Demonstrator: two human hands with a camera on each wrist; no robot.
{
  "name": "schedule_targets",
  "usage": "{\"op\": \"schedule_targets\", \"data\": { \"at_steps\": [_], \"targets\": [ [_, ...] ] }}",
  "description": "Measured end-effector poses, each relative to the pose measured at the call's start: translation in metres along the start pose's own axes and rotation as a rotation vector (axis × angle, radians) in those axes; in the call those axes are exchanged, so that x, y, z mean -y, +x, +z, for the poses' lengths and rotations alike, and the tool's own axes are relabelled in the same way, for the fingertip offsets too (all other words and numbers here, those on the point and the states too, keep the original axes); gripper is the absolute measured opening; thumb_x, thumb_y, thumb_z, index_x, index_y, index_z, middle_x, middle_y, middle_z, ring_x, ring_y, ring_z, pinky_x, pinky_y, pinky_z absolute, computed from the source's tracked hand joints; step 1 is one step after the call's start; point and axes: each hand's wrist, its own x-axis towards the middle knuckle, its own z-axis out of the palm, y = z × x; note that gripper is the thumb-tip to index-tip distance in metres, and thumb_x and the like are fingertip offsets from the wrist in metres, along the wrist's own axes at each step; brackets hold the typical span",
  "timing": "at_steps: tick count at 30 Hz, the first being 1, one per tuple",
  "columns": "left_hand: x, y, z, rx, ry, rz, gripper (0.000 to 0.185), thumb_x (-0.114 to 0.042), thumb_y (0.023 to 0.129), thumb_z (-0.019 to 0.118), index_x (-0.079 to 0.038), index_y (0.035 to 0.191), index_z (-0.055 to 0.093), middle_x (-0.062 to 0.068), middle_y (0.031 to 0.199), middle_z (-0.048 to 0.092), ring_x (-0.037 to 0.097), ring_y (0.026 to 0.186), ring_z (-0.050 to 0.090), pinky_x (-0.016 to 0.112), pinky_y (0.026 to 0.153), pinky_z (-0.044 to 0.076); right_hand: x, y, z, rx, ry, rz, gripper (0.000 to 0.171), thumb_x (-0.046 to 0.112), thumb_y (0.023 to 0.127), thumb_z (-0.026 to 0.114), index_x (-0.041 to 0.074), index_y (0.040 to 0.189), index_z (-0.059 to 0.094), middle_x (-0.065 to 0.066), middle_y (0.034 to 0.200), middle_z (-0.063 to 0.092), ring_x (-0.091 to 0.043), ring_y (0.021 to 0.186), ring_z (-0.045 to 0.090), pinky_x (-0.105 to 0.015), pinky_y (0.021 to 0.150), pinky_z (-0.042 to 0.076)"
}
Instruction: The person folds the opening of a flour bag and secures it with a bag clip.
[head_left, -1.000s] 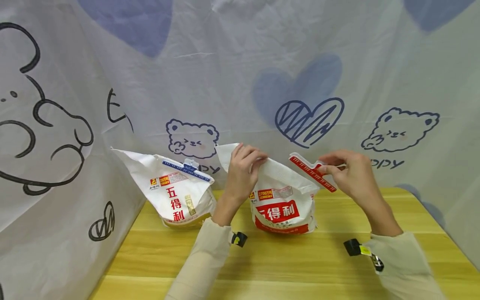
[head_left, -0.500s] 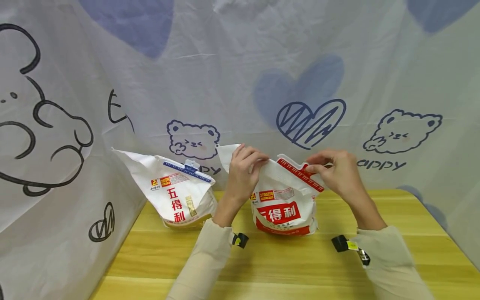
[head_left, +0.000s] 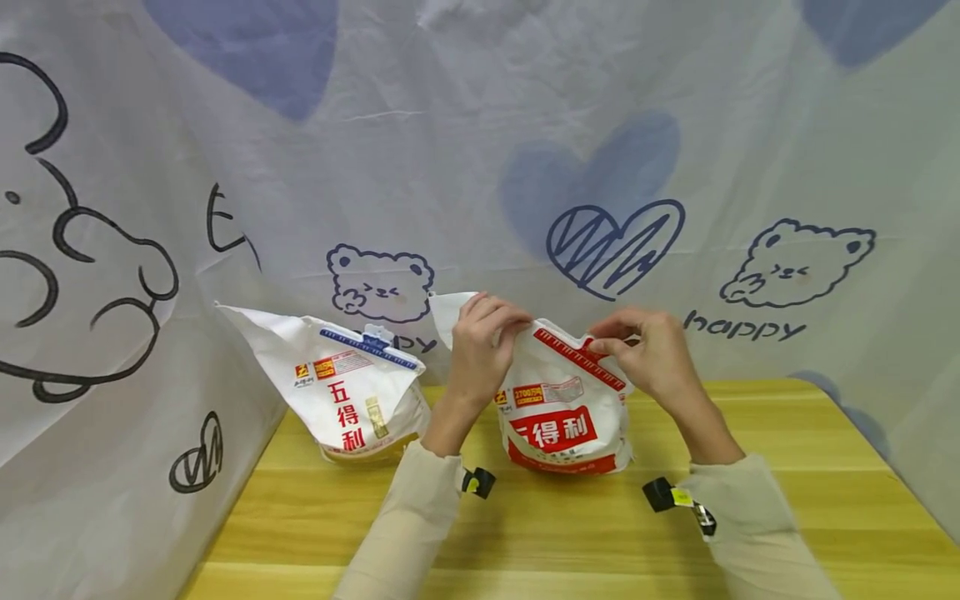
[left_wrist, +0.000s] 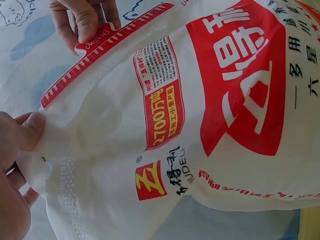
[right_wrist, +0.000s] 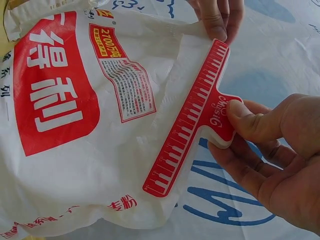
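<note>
Our right hand (head_left: 652, 354) pinches the handle tab of the red sealing clip (right_wrist: 197, 122) between thumb and forefinger, its long ruler-marked bar lying across the gathered top of the red-labelled flour bag (head_left: 562, 408). Our left hand (head_left: 480, 346) pinches the bag's folded neck at the clip's far end, holding the plastic taut. The bag stands upright near the middle of the surface's (head_left: 570, 525) back edge, against the cloth.

To do this well, we judge that the neck should stay flat and stretched by the left grip while the bar sits square across the fold, with no loose pleat escaping past its ends.

The surface is yellow wood-grain. Toward its back left corner leans a second flour bag (head_left: 352, 400), its top held by a blue clip (head_left: 369, 348). A pale cloth backdrop (head_left: 480, 150) printed with bears, hearts and the word "happy" drapes behind and down the left side.
</note>
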Motion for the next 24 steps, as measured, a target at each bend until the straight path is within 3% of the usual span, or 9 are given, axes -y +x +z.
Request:
{"op": "schedule_targets", "data": {
  "at_steps": [6,10,20,24],
  "targets": [
    [0.0,0.002,-0.001,-0.026,0.015,-0.005,0.005,0.002,0.088,0.076,-0.003,0.089,0.077,0.009,0.089,0.074,0.022,0.087,0.068,0.039,0.114,0.039,0.003,0.002,0.004,0.014,-0.001,-0.022,0.01,0.0,0.09,0.077,0.002,0.1,0.077,-0.012,0.094,0.076,-0.027,0.081,0.072,-0.034,0.065,0.058],
    [0.001,0.002,-0.004,-0.026,0.024,-0.016,0.005,0.002,0.087,0.077,-0.003,0.088,0.077,0.008,0.089,0.074,0.023,0.088,0.068,0.039,0.114,0.038,0.001,0.004,0.007,0.036,0.023,-0.043,0.014,-0.001,0.089,0.078,0.0,0.103,0.077,-0.014,0.101,0.075,-0.028,0.085,0.073,-0.04,0.073,0.062],
    [0.005,0.003,-0.008,0.047,0.019,-0.008,0.006,0.0,0.09,0.075,-0.004,0.092,0.078,0.006,0.092,0.073,0.021,0.092,0.066,0.042,0.119,0.032,-0.01,0.001,0.014,0.033,0.073,-0.057,0.024,-0.002,0.089,0.076,0.001,0.113,0.075,-0.012,0.111,0.069,-0.032,0.105,0.068,-0.047,0.087,0.059],
    [0.004,-0.002,-0.009,0.068,-0.003,0.017,0.01,-0.002,0.09,0.077,-0.004,0.1,0.078,0.007,0.104,0.073,0.023,0.104,0.066,0.044,0.119,0.032,-0.018,-0.007,0.013,0.037,0.109,-0.043,0.029,0.0,0.092,0.075,0.001,0.12,0.072,-0.015,0.121,0.067,-0.036,0.112,0.066,-0.049,0.091,0.057]
  ]
}}
